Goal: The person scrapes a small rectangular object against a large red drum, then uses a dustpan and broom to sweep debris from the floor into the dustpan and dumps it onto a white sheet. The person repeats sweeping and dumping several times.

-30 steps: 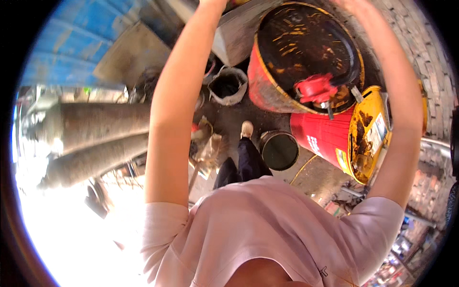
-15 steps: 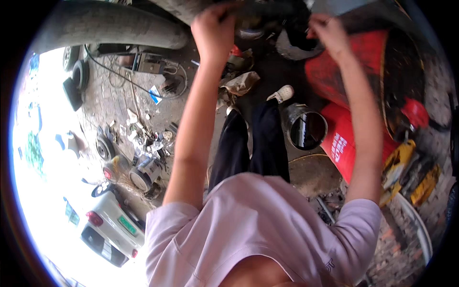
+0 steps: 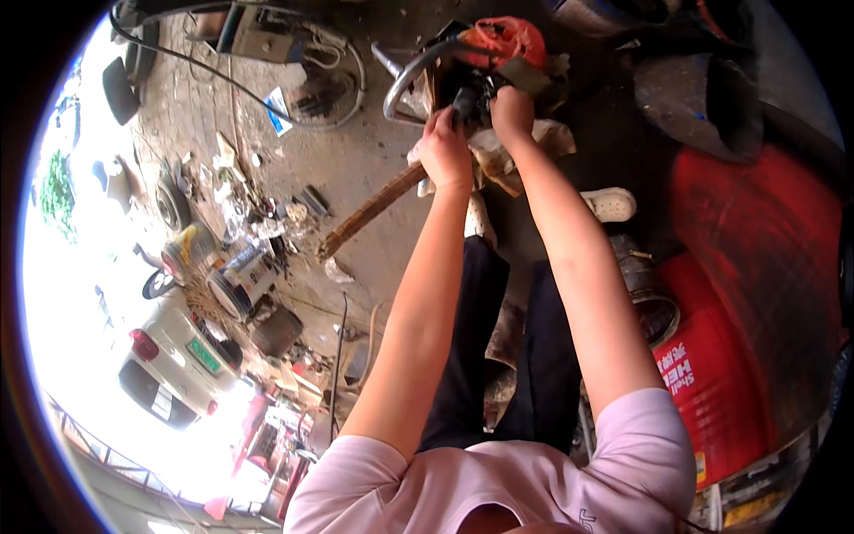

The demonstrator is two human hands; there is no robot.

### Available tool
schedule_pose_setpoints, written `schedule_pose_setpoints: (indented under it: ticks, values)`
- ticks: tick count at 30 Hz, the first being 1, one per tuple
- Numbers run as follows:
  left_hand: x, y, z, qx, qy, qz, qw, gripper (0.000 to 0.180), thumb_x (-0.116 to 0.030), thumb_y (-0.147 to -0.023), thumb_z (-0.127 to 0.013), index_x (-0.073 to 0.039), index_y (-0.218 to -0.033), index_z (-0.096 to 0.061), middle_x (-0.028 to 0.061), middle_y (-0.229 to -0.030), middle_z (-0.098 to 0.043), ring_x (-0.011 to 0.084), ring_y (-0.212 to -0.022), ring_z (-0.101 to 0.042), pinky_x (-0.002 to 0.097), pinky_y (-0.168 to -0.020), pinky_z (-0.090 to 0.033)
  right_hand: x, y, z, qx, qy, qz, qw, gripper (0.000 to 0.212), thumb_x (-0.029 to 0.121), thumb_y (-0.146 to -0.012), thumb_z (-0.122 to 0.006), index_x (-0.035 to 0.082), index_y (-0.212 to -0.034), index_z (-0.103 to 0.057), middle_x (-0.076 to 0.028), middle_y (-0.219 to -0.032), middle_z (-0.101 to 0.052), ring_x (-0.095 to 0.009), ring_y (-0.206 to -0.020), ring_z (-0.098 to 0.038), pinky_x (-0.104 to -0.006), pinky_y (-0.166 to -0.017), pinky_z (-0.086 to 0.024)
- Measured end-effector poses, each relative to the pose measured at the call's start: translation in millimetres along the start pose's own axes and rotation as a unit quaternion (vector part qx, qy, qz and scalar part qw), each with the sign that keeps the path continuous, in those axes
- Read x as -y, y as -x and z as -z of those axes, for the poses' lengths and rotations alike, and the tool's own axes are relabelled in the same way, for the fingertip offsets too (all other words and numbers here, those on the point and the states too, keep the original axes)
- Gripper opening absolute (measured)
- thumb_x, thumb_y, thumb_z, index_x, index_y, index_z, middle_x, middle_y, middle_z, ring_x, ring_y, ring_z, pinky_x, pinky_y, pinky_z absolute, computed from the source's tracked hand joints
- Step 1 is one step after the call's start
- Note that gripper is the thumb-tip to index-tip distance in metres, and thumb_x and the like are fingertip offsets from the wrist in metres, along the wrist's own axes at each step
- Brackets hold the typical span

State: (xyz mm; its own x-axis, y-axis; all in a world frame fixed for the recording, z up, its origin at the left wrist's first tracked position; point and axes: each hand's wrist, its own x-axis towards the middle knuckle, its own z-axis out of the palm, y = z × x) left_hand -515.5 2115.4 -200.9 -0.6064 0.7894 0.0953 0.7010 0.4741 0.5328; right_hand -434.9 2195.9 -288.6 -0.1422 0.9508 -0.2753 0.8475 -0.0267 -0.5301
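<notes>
My two hands are close together, reaching forward over the ground. My left hand (image 3: pixel 445 149) is closed, with a small dark piece (image 3: pixel 464 103) at its fingertips; its kind is unclear. Just right of it, my right hand (image 3: pixel 512 116) is also closed, against a black, lumpy item (image 3: pixel 487 86) whose shape is mostly hidden by the fingers. A worn wooden stick (image 3: pixel 374 210) slants down to the left from beneath my left hand. Beyond both hands curves a grey metal tube (image 3: pixel 405 82). Behind them lies a red-orange plastic object with openings (image 3: pixel 511 40).
Pale crumpled sacking (image 3: pixel 544 142) lies beneath my right wrist, near my white shoe (image 3: pixel 609 204). A red drum (image 3: pixel 703 374) and a dark cut tube (image 3: pixel 694 102) stand at the right. Scattered scrap (image 3: pixel 240 209), a paint bucket (image 3: pixel 245 283) and a white car (image 3: pixel 182 356) are leftward.
My view has shifted, and my hands have come from wide apart to close together, at the clutter near the red-orange object. The wooden stick and metal tube now show plainly.
</notes>
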Motion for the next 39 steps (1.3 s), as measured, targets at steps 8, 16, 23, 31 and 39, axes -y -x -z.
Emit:
schedule_pose_setpoints:
  ticks: [8,16,23,31,39]
  values:
    - [22,-13,-19,0.030,-0.024,0.032,0.999,0.021,-0.011,-0.074,-0.059,-0.008,-0.094,-0.063,0.0077,-0.094,-0.062,0.0276,-0.083,-0.060,0.0348,-0.072,-0.048,2,-3,-10,0.026,0.050,0.076,0.996,0.012,0.015,-0.076,-0.058,0.004,-0.070,-0.059,-0.017,-0.072,-0.061,-0.035,-0.070,-0.060,-0.0434,-0.062,-0.048]
    - [23,-14,-22,0.069,-0.036,0.053,0.996,0.022,-0.012,-0.075,-0.059,-0.009,-0.096,-0.063,0.0081,-0.095,-0.062,0.0282,-0.084,-0.059,0.0354,-0.074,-0.048,-10,1,-15,0.022,0.099,0.108,0.989,0.015,0.010,-0.078,-0.051,0.005,-0.067,-0.059,-0.014,-0.070,-0.062,-0.030,-0.066,-0.063,-0.0383,-0.059,-0.051]
    - [26,-8,-24,0.087,-0.043,0.060,0.994,0.022,-0.013,-0.075,-0.058,-0.010,-0.096,-0.064,0.0086,-0.097,-0.062,0.0280,-0.085,-0.059,0.0352,-0.075,-0.048,-6,13,-10,-0.032,-0.006,0.077,0.997,0.014,0.014,-0.077,-0.054,0.005,-0.067,-0.059,-0.015,-0.071,-0.061,-0.033,-0.068,-0.060,-0.0408,-0.062,-0.049]
    - [21,-9,-18,0.034,-0.032,0.059,0.997,0.021,-0.010,-0.072,-0.057,-0.009,-0.092,-0.065,0.0086,-0.094,-0.063,0.0277,-0.084,-0.059,0.0346,-0.075,-0.048,0,21,9,-0.048,-0.043,0.024,0.998,0.014,0.015,-0.077,-0.055,0.003,-0.071,-0.060,-0.015,-0.071,-0.061,-0.033,-0.072,-0.059,-0.0413,-0.063,-0.048]
    - [6,-17,-10,0.033,-0.026,0.106,0.994,0.023,-0.007,-0.074,-0.053,-0.010,-0.094,-0.065,0.0126,-0.092,-0.063,0.0308,-0.082,-0.060,0.0375,-0.073,-0.048,-22,23,14,0.016,-0.219,-0.143,0.965,0.016,0.015,-0.077,-0.058,0.001,-0.073,-0.064,-0.014,-0.063,-0.061,-0.027,-0.061,-0.061,-0.0357,-0.057,-0.046]
